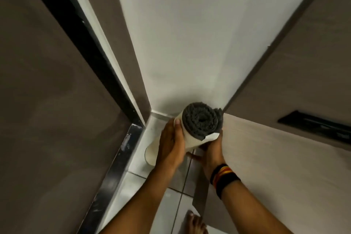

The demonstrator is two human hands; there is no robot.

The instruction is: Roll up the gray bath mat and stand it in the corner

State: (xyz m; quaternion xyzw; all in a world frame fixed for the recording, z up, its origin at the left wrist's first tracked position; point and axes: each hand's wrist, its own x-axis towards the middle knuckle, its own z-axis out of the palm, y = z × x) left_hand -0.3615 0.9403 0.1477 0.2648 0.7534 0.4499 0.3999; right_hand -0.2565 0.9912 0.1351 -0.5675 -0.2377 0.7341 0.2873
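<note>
1. Bare toes (pixel 195 222) sat at the bottom edge on the tiled floor (pixel 165 209), nearest the camera; both forearms reached forward from there.
2. Left hand (pixel 171 142) was wrapped around the left side of the mat (pixel 202 119), thumb up near its top rim. Right hand (pixel 210 148), with a striped wristband (pixel 223 176), gripped the lower right side. Both were clenched on the roll.
3. Mat was rolled, gray pile inward, pale backing outward, upright with a slight lean. It stood in the corner where the white wall (pixel 190 34) met the wood panel (pixel 275 157). Bottom end looked to be on or just above the floor; couldn't tell which.
4. Handling, my read: light, soft, no stiffness of its own. Backing looked rubbery, so decent grip. A loose flap (pixel 210 137) at the outer edge suggested it would try to unroll.
5. Best hold: around mid-body, one palm pinning that flap. Put the flap against a wall before letting go.
</note>
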